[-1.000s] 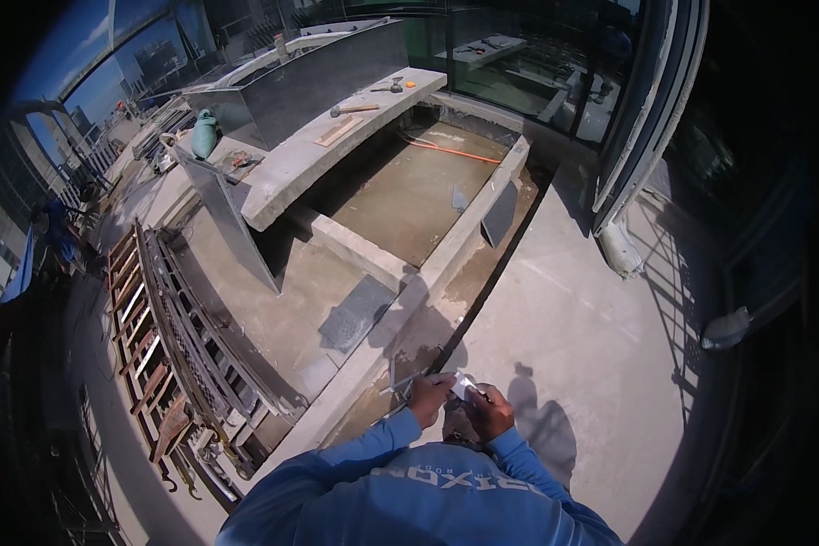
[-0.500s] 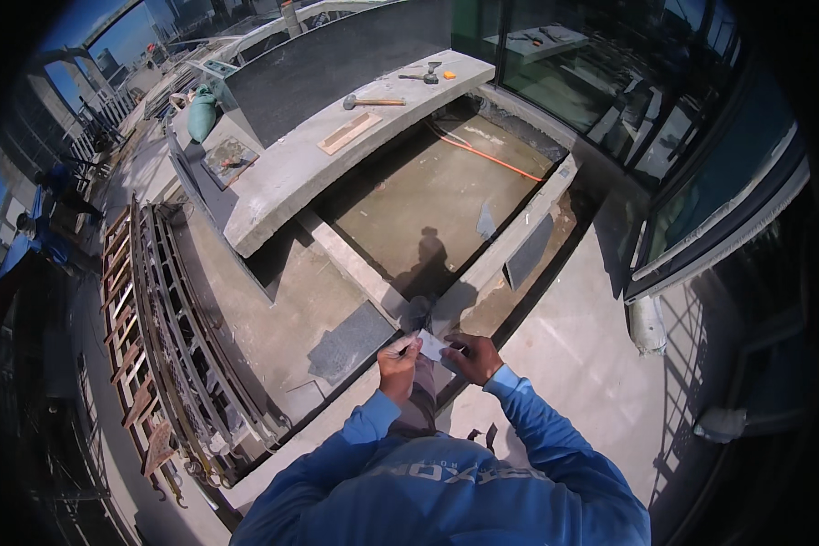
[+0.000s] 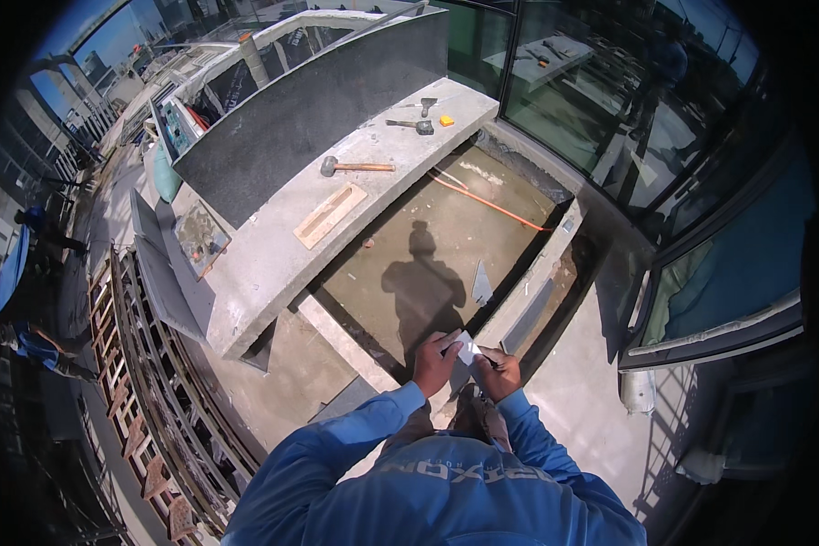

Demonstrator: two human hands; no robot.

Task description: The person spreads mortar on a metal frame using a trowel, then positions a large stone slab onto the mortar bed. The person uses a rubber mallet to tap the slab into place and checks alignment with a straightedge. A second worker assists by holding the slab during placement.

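A small white piece that looks like paper (image 3: pixel 468 348) is held in front of my body, over the corner of a recessed concrete pit. My left hand (image 3: pixel 435 366) pinches its left edge between thumb and fingers. On the other side, my right hand (image 3: pixel 499 375) has its fingers closed at the right edge. Something thin and dark shows by the right fingertips, too small to make out. Both blue sleeves reach up from the lower edge. My shadow (image 3: pixel 422 287) falls on the pit floor beyond the hands.
A raised curved slab (image 3: pixel 282 264) carries a mallet (image 3: pixel 329 166), a hammer (image 3: pixel 422 127), a scraper (image 3: pixel 427 105), a small yellow tool (image 3: pixel 446 121) and a wooden float (image 3: pixel 330 216). An orange pipe (image 3: pixel 500 212) crosses the pit. Rusty ladder-like frames (image 3: pixel 123 391) lie left; people (image 3: pixel 36 350) are beyond. Glass panels stand right.
My view has shifted forward, bringing the slab and pit nearer. Both hands have moved slightly right in the picture, still gripping the white piece. More of my shadow shows in the pit.
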